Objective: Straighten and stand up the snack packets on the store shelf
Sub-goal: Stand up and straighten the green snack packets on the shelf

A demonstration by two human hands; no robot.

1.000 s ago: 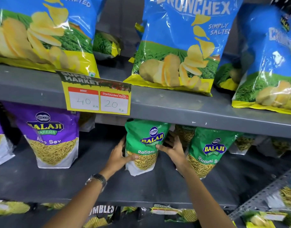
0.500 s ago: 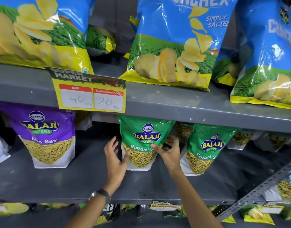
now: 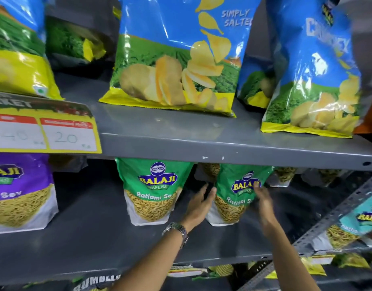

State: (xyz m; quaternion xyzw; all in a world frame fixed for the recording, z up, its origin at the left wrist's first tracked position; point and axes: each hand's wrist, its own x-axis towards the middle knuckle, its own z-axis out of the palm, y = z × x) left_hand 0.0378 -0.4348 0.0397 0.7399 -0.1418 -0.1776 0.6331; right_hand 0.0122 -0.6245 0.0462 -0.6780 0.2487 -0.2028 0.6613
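Two green Balaji Ratlami Sev packets stand upright on the grey middle shelf (image 3: 92, 238). The left packet (image 3: 153, 190) stands free. My two hands frame the right packet (image 3: 233, 198). My left hand (image 3: 198, 206), with a wristwatch, pinches its left edge, thumb on the front and fingers behind. My right hand (image 3: 264, 203) is motion-blurred and lies flat against the packet's right front, fingers reaching up to the logo. A purple Balaji Sev packet (image 3: 19, 192) stands at the far left.
Large blue Crunchex chip bags (image 3: 174, 59) (image 3: 313, 76) stand on the upper shelf (image 3: 223, 143), which overhangs the packets. A yellow price tag (image 3: 44, 131) hangs at its left. More sev packets (image 3: 286, 175) sit behind on the right. A slotted metal upright (image 3: 328, 219) crosses the lower right.
Both hands let go of the left green packet and moved right to the second green packet. The view has moved closer and to the right.
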